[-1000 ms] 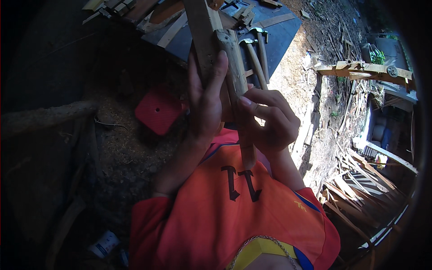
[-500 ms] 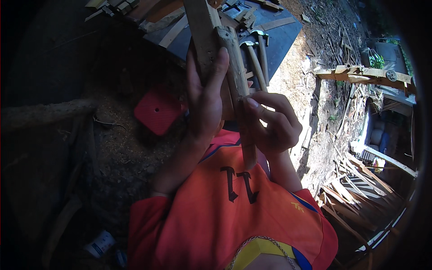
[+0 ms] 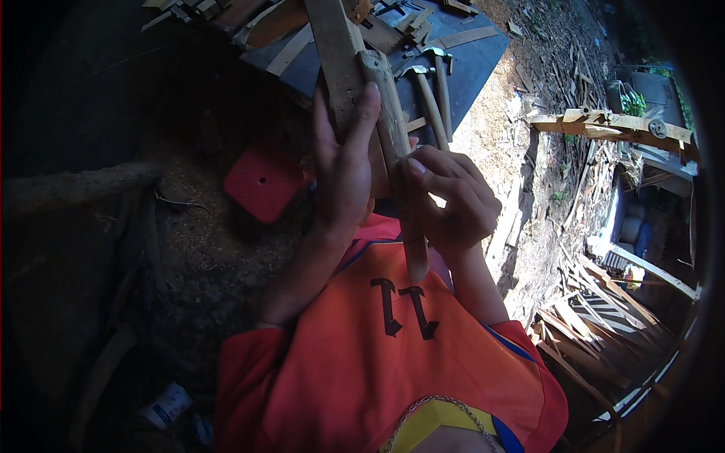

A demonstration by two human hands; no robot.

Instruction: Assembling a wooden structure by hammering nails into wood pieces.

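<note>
We are finding the left hand (image 3: 343, 170) gripping a board (image 3: 337, 57), presumably for steadiness; the right hand (image 3: 459, 202) is pinching a narrow strip (image 3: 392, 121) (grip partly hidden).

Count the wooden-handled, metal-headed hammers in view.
2: the left hammer lies on the dark, flat tabletop; the right hammer lies beside it. Others may be hidden.

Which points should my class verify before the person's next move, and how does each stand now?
1. Left hand gripping the wide board: ok.
2. Right hand on the narrow strip: ok.
3. Narrow strip lying alongside the wide board: ok.
4. Both pieces fastened together: cannot tell.
5. Strip's near end clear of the orange shirt: cannot tell; they overlap in view.
6. Two hammers on the table, unheld: ok.
</note>
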